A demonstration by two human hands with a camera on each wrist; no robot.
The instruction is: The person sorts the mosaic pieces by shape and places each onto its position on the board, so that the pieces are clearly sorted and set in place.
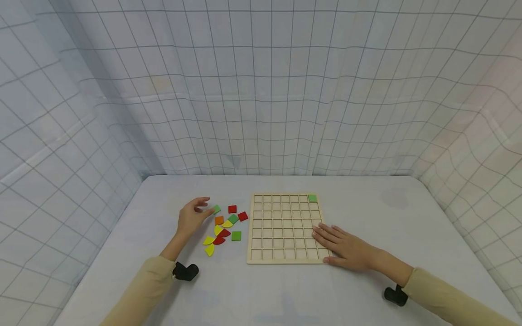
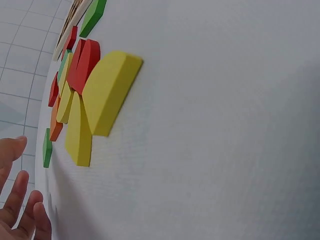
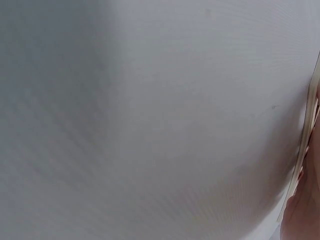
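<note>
In the head view my left hand (image 1: 191, 217) hovers at the left of the loose pieces, thumb and fingers spread apart. Its thumb tip is right by a green square tile (image 1: 217, 208); the left wrist view has a small gap between that tile (image 2: 47, 148) and the thumb (image 2: 12, 149). My right hand (image 1: 346, 246) rests with straight fingers on the lower right part of a wooden grid board (image 1: 249, 226). Another green tile (image 1: 312, 198) lies in the board's top right cell. The right wrist view catches only part of that hand (image 3: 305, 200) at the board's edge.
Between left hand and board lie red squares (image 1: 232, 209), an orange square (image 1: 219, 220), more green squares (image 1: 236, 236), yellow quarter-round pieces (image 1: 210, 250) and red ones (image 1: 219, 240). A white table (image 1: 285, 290) bears everything, with checked curtains (image 1: 269, 90) behind and at both sides.
</note>
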